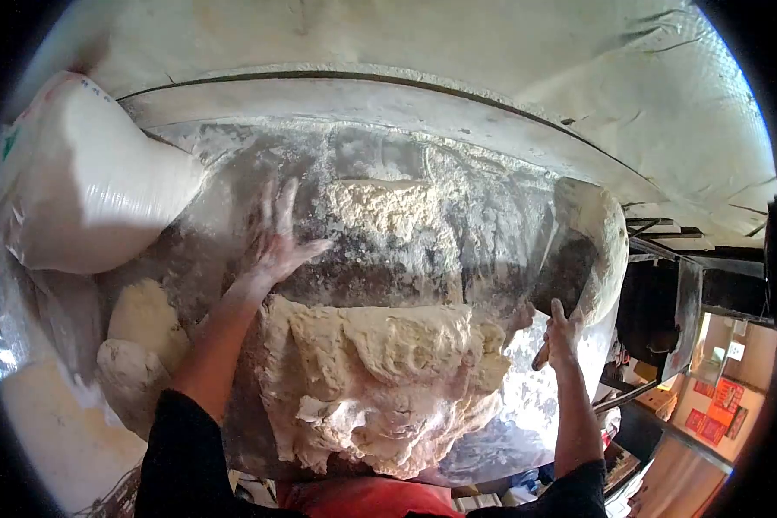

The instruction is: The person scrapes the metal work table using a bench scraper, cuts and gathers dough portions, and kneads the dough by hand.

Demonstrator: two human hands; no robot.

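A large lumpy mass of dough (pixel 380 371) lies on the floury work surface (pixel 345 281), close to my body. Beyond it is a patch of loose flour (pixel 384 207). My left hand (pixel 278 242), dusted with flour, is spread above the surface, past the dough's upper left corner, and holds nothing. On the right, my right hand (pixel 563 332) is closed around the handle of a dark, wide-bladed scraper (pixel 568 272). Its blade points away from me, beside a pale piece of dough (pixel 609 250) at the right edge of the surface.
A full white sack (pixel 86 181) stands at the left. Below it lie two smaller dough lumps (pixel 138 345). A pale ledge (pixel 363 99) runs along the far side. Dark metal shelving (pixel 686 302) stands at the right, with red papers (pixel 716 410) on a wall beyond.
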